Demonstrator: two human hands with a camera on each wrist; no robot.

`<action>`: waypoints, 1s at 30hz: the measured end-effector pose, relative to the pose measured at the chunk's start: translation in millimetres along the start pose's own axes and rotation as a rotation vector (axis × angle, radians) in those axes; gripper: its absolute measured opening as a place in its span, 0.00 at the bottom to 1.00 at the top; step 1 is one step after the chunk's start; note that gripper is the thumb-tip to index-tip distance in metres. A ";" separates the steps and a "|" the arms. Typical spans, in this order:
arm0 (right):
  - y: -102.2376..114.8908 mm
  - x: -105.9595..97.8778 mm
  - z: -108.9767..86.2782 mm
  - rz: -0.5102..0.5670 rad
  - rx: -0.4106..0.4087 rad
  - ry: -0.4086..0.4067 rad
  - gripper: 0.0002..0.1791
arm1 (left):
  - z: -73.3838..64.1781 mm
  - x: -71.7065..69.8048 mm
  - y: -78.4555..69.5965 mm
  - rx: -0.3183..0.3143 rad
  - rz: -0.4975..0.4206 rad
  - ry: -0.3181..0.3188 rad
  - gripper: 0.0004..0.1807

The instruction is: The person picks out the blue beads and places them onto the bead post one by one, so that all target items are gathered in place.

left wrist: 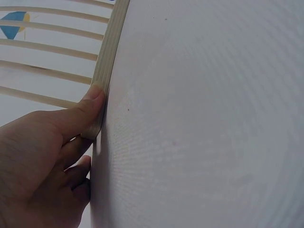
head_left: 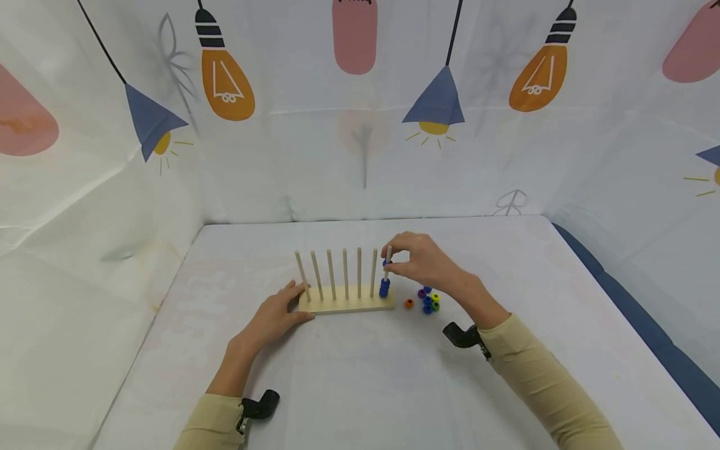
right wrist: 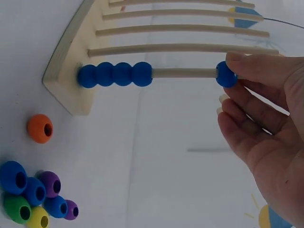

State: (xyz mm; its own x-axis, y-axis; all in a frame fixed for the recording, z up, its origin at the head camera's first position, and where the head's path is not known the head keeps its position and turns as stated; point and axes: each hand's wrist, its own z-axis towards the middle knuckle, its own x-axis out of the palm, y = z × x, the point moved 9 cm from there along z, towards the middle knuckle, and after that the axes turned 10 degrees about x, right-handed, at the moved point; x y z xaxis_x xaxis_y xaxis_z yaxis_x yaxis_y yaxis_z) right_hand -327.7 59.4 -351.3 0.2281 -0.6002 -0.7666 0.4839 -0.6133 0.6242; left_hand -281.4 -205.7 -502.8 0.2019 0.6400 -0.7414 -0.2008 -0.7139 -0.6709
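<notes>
Right hand (head_left: pixel 420 257) pinches blue bead (right wrist: pixel 226 71) on 3 o'clock peg (right wrist: pixel 184 72); left hand's (head_left: pixel 272 317) fingers grip rack (head_left: pixel 349 305) at 9. Dipping wrist (head_left: pixel 471 294) could scatter loose beads (head_left: pixel 427 300) at 4.

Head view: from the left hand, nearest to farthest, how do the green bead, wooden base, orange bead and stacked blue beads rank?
1. Wooden base: the left hand holds its left end.
2. Stacked blue beads: on the rightmost peg.
3. Orange bead: just beyond the base's right end.
4. Green bead: farther right.
</notes>
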 end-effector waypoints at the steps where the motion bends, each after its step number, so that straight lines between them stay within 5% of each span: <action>1: -2.2 2.1 0.1 0.008 0.011 0.006 0.08 | 0.0 0.0 -0.1 0.000 -0.002 0.001 0.45; 30: -45.1 38.3 -7.1 0.067 0.124 0.086 0.04 | 0.2 0.9 -1.2 -0.019 0.000 0.014 0.44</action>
State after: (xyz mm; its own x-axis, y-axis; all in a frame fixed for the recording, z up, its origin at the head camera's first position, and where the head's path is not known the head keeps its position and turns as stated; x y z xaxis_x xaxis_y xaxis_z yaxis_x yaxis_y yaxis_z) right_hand -334.8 67.7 -409.8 0.3307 -0.5990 -0.7292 0.3587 -0.6350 0.6842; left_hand -281.2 -204.2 -502.7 0.2155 0.6362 -0.7408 -0.1829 -0.7189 -0.6706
